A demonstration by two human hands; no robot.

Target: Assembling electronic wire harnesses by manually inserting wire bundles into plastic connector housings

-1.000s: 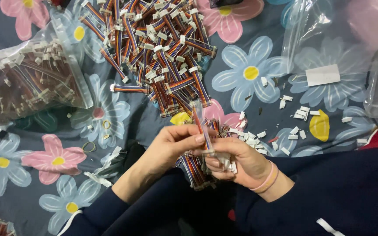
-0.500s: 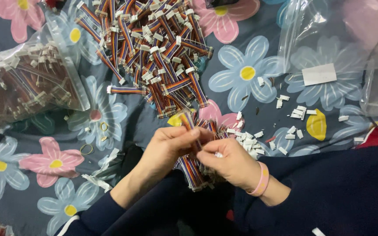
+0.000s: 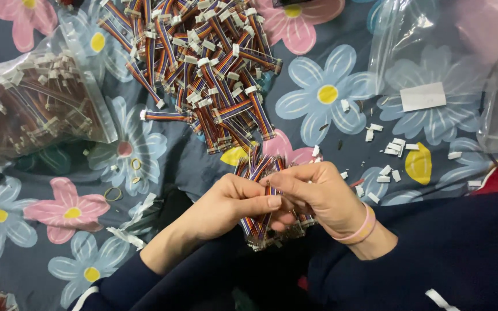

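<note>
My left hand (image 3: pixel 226 204) and my right hand (image 3: pixel 318 193) meet over a bundle of short multicoloured ribbon cables (image 3: pixel 259 167) with white connector ends. Both hands grip this bundle, thumbs and forefingers pinched together at its middle. The bundle's lower end (image 3: pixel 266 239) sticks out below my fingers. A pink band sits on my right wrist (image 3: pixel 357 227). Just beyond the hands lies a large loose pile of the same cables (image 3: pixel 203 63) on a flowered cloth.
A clear bag full of cables (image 3: pixel 30 115) lies at the left. Empty clear bags with white labels (image 3: pixel 433 86) lie at the right. Small white connector pieces (image 3: pixel 390 147) are scattered right of the hands. Rubber bands (image 3: pixel 113 193) lie at the left.
My hands have drawn closer together on the bundle. The right hand has turned over the left fingers, and the bundle now stands more upright between them.
</note>
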